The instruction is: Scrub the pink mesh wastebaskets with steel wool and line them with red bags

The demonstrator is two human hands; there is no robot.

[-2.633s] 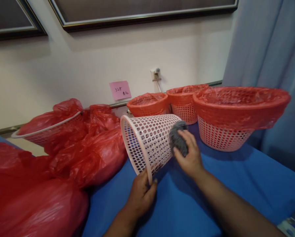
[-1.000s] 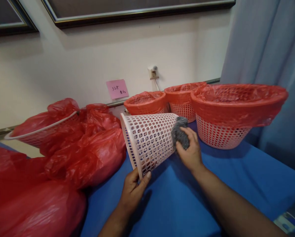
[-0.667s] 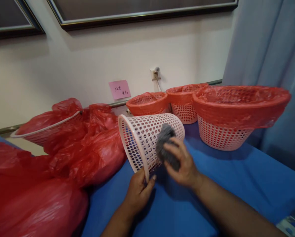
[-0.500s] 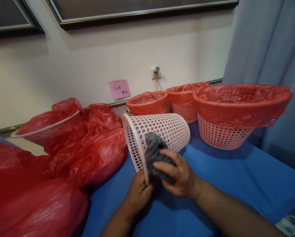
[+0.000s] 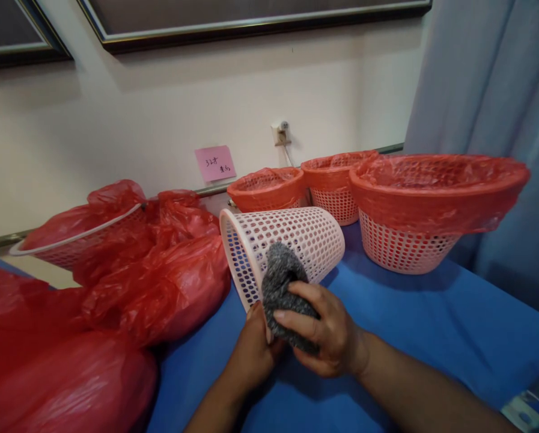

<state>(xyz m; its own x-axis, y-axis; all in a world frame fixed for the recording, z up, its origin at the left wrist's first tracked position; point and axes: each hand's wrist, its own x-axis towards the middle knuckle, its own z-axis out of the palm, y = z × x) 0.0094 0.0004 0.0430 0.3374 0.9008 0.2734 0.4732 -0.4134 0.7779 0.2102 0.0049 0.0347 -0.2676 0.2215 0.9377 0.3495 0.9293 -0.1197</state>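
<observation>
A pale pink perforated plastic basket (image 5: 296, 234) lies on its side on the blue-covered table (image 5: 413, 325), its open mouth facing left. My left hand (image 5: 253, 352) grips the basket's rim at its lower edge, with the fingertips partly hidden by the rim and a cloth. In my right hand (image 5: 327, 331) is a bunched dark grey cloth (image 5: 285, 270), pressed against the basket's outer side close to the rim. The right fingers are wrapped over the cloth.
Red plastic bags (image 5: 179, 282) pile up on the left, partly around a white-rimmed basket (image 5: 84, 231). Behind and right stand a small red-lined basket (image 5: 269, 186), another lined basket (image 5: 339, 180) and a large lined one (image 5: 408, 240). A pink note (image 5: 215, 163) and a socket (image 5: 281, 135) are on the wall.
My right hand has moved slightly down and left with the cloth, nearer the rim and my left hand. The left hand keeps its hold on the basket, which stays on its side.
</observation>
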